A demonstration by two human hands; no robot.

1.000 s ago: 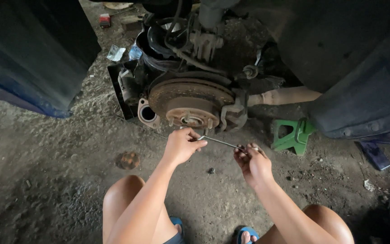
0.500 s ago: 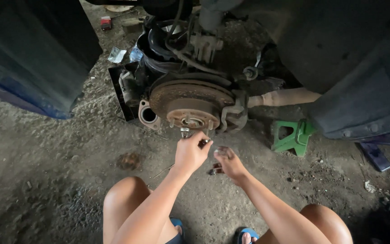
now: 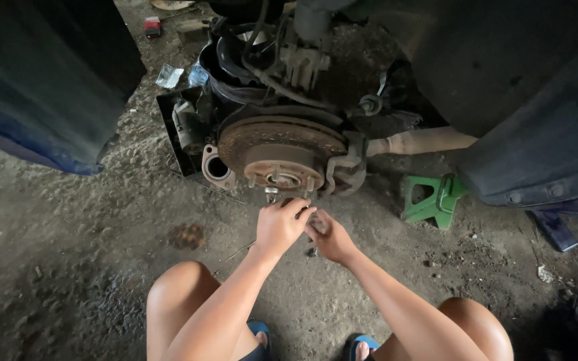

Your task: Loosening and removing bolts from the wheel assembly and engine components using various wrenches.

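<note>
1. Left hand (image 3: 279,227): fingers curled together, tips just below the rusty brake disc (image 3: 282,144); contents hidden.
2. Right hand (image 3: 329,237): fingers bent, touching the left fingertips; grip unclear.

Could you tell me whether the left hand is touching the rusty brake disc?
Apart: the head view shows bare ground between the left hand and the brake disc.

**Around the raised car**

A green jack stand (image 3: 429,200) sits on the gritty concrete floor (image 3: 68,234), just under the dark blue body panel (image 3: 543,154). A rust-coloured patch (image 3: 187,236) marks the floor to the left. Farther back lie crumpled clear wrappers (image 3: 170,75) and a small red object (image 3: 152,27). A dark panel (image 3: 41,80) fills the upper left.
</note>
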